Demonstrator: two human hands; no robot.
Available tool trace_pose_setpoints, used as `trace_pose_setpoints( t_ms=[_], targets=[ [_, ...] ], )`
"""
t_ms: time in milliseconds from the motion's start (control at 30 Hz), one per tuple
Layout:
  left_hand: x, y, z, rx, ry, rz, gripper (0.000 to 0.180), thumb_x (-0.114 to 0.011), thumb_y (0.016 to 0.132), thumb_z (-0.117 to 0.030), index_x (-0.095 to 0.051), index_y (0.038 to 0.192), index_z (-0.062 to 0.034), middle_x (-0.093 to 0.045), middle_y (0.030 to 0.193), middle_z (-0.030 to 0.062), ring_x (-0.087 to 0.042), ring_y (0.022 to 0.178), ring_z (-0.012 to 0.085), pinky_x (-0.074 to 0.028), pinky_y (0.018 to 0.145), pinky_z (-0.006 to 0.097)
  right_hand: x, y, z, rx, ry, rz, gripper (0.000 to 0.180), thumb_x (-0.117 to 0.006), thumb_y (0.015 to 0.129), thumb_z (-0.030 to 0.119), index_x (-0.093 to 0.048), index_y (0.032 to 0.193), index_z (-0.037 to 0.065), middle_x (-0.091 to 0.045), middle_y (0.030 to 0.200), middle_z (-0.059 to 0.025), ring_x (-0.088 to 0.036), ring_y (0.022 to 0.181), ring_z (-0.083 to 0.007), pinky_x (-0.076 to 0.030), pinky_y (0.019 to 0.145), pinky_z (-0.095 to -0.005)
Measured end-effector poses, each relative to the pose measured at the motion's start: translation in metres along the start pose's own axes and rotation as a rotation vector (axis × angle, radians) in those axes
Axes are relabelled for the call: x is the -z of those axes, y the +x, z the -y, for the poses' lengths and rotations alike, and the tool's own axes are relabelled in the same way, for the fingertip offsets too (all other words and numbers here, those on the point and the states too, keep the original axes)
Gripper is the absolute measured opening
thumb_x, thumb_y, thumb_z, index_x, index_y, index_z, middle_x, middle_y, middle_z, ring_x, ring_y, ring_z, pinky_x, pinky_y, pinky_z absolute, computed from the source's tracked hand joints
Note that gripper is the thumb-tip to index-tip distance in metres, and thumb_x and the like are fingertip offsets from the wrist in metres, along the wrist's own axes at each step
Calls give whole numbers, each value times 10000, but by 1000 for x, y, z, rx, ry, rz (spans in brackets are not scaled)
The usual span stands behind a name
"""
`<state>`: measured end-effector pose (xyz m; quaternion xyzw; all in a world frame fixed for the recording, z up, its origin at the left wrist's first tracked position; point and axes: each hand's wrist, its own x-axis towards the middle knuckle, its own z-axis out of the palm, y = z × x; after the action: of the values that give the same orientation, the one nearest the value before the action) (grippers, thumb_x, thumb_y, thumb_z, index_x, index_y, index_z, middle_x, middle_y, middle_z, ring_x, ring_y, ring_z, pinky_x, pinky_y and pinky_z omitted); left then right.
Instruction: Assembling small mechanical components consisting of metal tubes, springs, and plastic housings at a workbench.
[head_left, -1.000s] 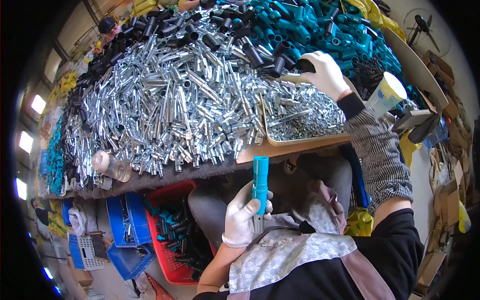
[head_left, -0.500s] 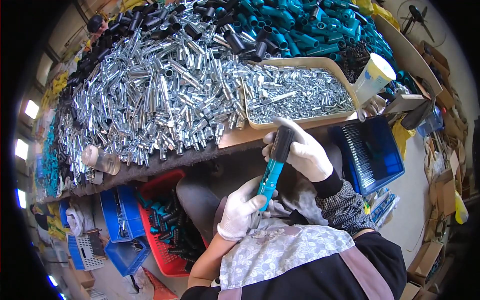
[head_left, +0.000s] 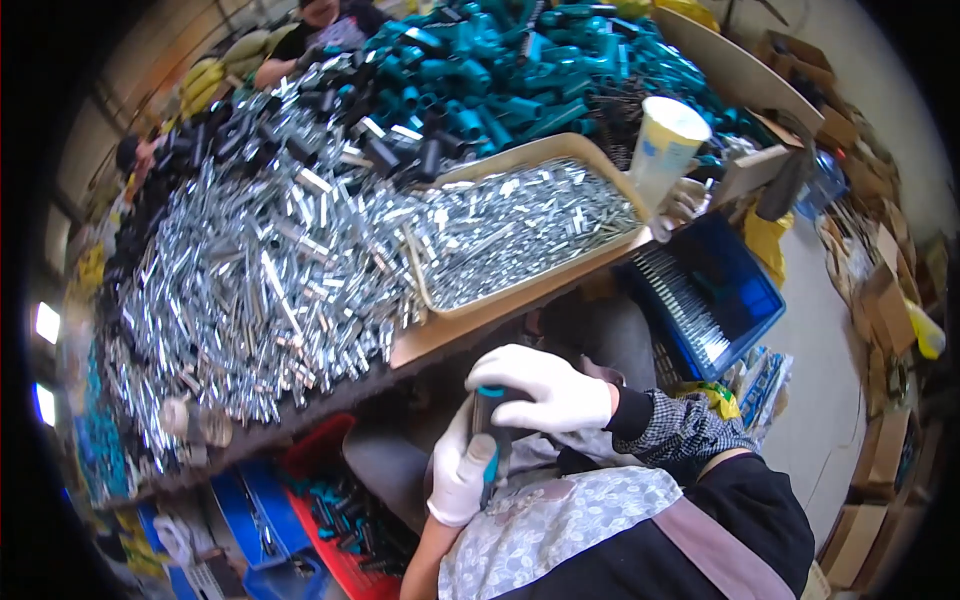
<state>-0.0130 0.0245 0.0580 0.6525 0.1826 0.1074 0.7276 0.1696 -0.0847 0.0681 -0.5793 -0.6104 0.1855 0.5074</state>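
Observation:
Above my lap I hold a teal-and-black screwdriver [head_left: 488,412], roughly upright and partly covered by my gloved fingers. My left hand [head_left: 458,482] is closed round its lower part, with the thumb lying along it. My right hand [head_left: 545,388] wraps its upper end from the far side. Motion blur hides the finer parts. In front of me, a big heap of shiny metal shafts and sockets [head_left: 250,270] covers the table. Beside the heap stands a tan tray [head_left: 520,284] filled with small metal bits [head_left: 530,225].
Teal handles [head_left: 490,80] and black sleeves [head_left: 385,155] are piled farther back. A whitish cup [head_left: 665,145] stands by the tray. Right of the table sits a blue bin [head_left: 765,305] with rows of metal rods. At lower left are a red basket [head_left: 335,545] and blue bins. Another person [head_left: 335,25] is across the table.
The screwdriver has come down and left, closer to my lap, and stands steeper. My right hand has moved down with it and now covers its upper end. The view has shifted.

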Motion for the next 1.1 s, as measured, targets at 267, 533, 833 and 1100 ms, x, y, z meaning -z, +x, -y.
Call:
trace_pose_setpoints(
  t_ms=[267, 533, 833, 1100],
  targets=[
    [-14, 7, 8, 62, 107, 41, 978, -711, 719, -795, -568, 1171, 60, -596, 745, 21, -521, 604, 60, -403, 529, 213, 137, -11, -1, -48, -428, -260, 98, -683, 894, 142, -710, 946, 62, -665, 880, -117, -670, 823, -310, -544, 749, -381],
    [-24, 14, 12, 55, 107, 155, 801, -725, 867, -591, -564, 1323, 47, -624, 803, 8, -558, 676, 62, -466, 628, 233, 173, 39, -60, 87, -1129, -534, 145, -615, 772, 12, -637, 911, 48, -596, 1154, -172, -580, 1029, -351, -496, 846, -452],
    [-15, 3, 9, 50, 82, 97, 791, -726, 873, -575, -553, 1344, 38, -618, 774, 8, -555, 658, 59, -465, 616, 233, 200, 112, -136, -621, -1373, -668, 172, -590, 887, 137, -739, 940, 69, -628, 1066, -146, -647, 975, -328, -557, 741, -441],
    [-10, 5, 8, 55, 90, 98, 973, -722, 782, -718, -511, 1323, 63, -603, 783, 22, -543, 633, 62, -430, 563, 219, 217, 116, -102, -221, -1328, -594, 177, -612, 755, -51, -683, 875, 59, -608, 1025, -161, -611, 963, -364, -531, 811, -434]
  ],
)
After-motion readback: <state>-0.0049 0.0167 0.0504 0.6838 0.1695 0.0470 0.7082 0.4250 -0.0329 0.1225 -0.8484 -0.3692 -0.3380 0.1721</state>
